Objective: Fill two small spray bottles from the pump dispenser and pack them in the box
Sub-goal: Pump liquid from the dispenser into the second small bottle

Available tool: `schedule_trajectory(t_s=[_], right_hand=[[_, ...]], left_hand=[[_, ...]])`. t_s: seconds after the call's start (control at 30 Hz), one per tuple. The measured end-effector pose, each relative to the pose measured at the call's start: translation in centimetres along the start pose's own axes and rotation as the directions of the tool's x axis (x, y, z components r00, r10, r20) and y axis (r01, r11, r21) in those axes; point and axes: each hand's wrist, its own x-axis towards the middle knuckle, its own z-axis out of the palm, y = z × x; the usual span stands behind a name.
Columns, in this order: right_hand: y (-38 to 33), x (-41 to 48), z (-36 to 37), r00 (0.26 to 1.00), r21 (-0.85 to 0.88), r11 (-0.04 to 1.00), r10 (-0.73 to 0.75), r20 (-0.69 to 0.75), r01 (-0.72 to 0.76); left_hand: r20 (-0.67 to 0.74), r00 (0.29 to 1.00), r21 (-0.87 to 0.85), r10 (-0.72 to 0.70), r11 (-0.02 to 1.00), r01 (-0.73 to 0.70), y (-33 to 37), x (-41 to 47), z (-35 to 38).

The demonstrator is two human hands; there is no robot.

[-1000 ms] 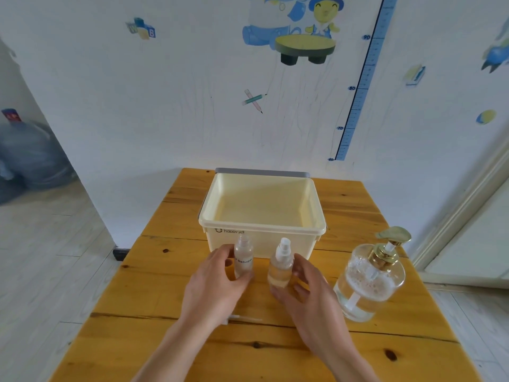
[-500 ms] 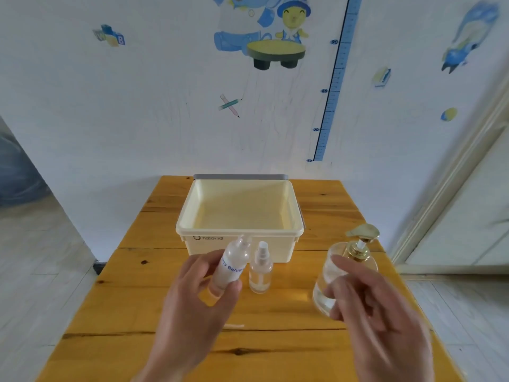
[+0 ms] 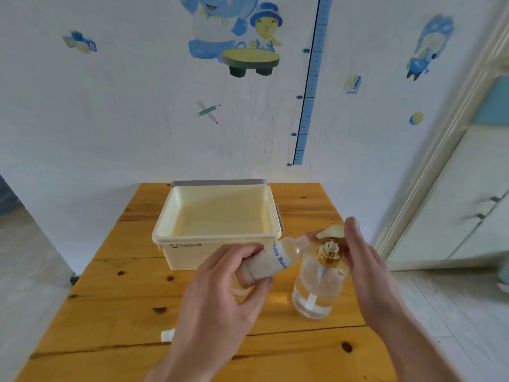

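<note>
Just in front of the box, the left hand (image 3: pixel 220 296) grips a small spray bottle (image 3: pixel 272 259) round its lower half, fingers and thumb curled about it. The bottle is clear plastic with a frosted look and blue lettering running along its side. It is tilted steeply, with its base toward 8 o'clock and its narrow neck toward 2 o'clock, the neck lying close under the spout of the pump dispenser (image 3: pixel 319 288).

The dispenser stands upright on the wooden table (image 3: pixel 115 304) at about 4 o'clock from the box. It is a round, clear glass body with clear liquid low inside, a pale dip tube showing through, a gold collar and a gold pump head. The right hand (image 3: pixel 369 271) is raised at 3 o'clock of the pump head, its fingers nearly straight and pointing up past it. It holds nothing, and whether it touches the head cannot be told.

A second bottle (image 3: pixel 237 290) stands behind the left hand, and only its yellowish lower part shows. The box (image 3: pixel 192 256) — cream plastic, open-topped, with small grey print on its front wall — sits at 12 o'clock on the table, with nothing visible inside. A small white piece (image 3: pixel 168 335) lies at 7 o'clock, partly behind the left wrist.
</note>
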Motion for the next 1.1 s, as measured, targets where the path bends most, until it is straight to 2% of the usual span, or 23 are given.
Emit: schedule_trajectory(t_s=[0.13,0.33,0.63,0.83,0.93,1.1], right_hand=[[-0.9,-0.4,0.8,0.998,0.107,0.994,-0.006,-0.064,0.013],[-0.3,0.0,1.1,0.996,0.176,0.984,0.015,-0.092,0.001],[-0.3,0.5,1.9,0.987,0.158,0.987,-0.006,-0.158,0.031],[-0.2,0.6,2.0,0.986,0.186,0.982,0.014,-0.165,0.017],[-0.4,0.6,1.9,0.987,0.183,0.983,0.04,-0.154,-0.011],[-1.1,0.5,1.9,0.987,0.148,0.989,0.042,-0.157,-0.018]], left_hand=[[0.0,1.0,0.032,0.02,0.999,-0.02,0.2,0.6,0.4],[0.018,0.999,0.016,0.042,0.999,-0.042,0.4,1.0,1.2],[0.023,1.0,-0.042,0.012,0.999,-0.011,0.4,1.4,2.0],[0.03,0.997,-0.159,-0.078,0.984,0.081,0.5,1.3,2.0],[0.065,0.985,-0.273,-0.159,0.947,0.171,0.7,1.3,2.0],[0.138,0.971,-0.359,-0.196,0.904,0.233,0.5,1.1,1.7]])
